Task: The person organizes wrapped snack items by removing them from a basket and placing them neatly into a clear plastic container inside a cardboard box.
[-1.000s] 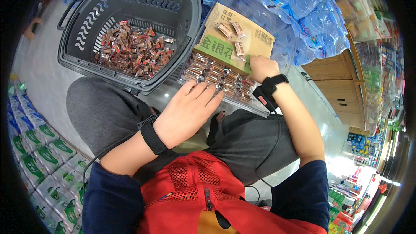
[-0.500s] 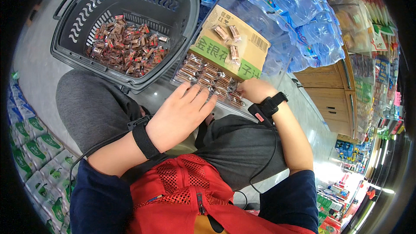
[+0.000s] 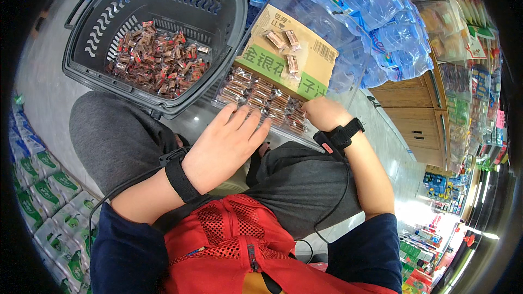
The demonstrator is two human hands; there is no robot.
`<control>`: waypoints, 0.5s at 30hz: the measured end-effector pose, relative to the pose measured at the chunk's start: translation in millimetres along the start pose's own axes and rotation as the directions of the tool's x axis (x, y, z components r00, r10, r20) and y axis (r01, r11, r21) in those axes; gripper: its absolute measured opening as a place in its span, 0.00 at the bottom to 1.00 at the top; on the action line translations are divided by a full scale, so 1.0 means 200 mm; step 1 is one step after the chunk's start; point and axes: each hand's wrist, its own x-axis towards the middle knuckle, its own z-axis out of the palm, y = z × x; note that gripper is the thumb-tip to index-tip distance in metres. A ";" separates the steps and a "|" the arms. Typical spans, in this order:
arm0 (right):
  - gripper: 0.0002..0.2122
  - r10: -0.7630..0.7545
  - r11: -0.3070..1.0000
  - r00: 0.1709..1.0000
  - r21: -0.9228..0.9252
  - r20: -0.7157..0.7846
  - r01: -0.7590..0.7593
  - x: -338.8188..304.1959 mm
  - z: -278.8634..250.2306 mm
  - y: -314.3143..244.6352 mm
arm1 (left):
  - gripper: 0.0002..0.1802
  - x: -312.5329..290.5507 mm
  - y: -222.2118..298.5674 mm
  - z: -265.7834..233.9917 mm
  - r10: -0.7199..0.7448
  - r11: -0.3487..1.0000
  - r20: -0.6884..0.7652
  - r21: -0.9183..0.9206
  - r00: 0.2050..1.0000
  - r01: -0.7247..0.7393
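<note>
A clear plastic bin (image 3: 277, 129) in front of me holds rows of small brown wrapped snacks (image 3: 260, 97). Behind those rows, a tan cardboard box (image 3: 309, 43) with a green band leans in the bin, and a few loose wrapped snacks (image 3: 292, 64) rest on it. My left hand (image 3: 226, 140) lies over the bin's near edge, fingers stretched and apart; its thumb is hidden. At the right end of the rows, my right hand (image 3: 327, 113) has its fingers curled in against the snacks. Whatever is between those fingertips is hidden.
To the left stands a dark grey plastic basket (image 3: 71, 68) with a heap of similar wrapped snacks inside. Blue shrink-wrapped bottles (image 3: 376, 16) are stacked behind the bin. A wooden cabinet (image 3: 411, 120) and goods shelves are on the right, green-and-white packs (image 3: 52, 190) at lower left.
My right fingers have shifted slightly up and right at the row's end. The left hand keeps its place over the near edge. The view has moved very slightly.
</note>
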 end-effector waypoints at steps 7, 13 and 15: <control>0.10 0.004 1.000 1.000 0.021 0.027 -0.005 0.03 0.04 0.04 | 0.23 0.01 0.00 0.00 -0.004 1.000 -0.006 0.019 1.000 0.004; 0.12 -0.030 0.999 0.999 0.041 0.016 0.029 0.03 0.04 0.05 | 0.25 0.01 0.01 0.00 0.001 0.999 0.014 0.032 1.000 -0.002; 0.13 -0.054 0.998 0.998 0.040 0.020 0.053 0.02 0.04 0.07 | 0.26 0.01 0.01 0.00 0.003 0.999 0.018 0.038 1.000 -0.003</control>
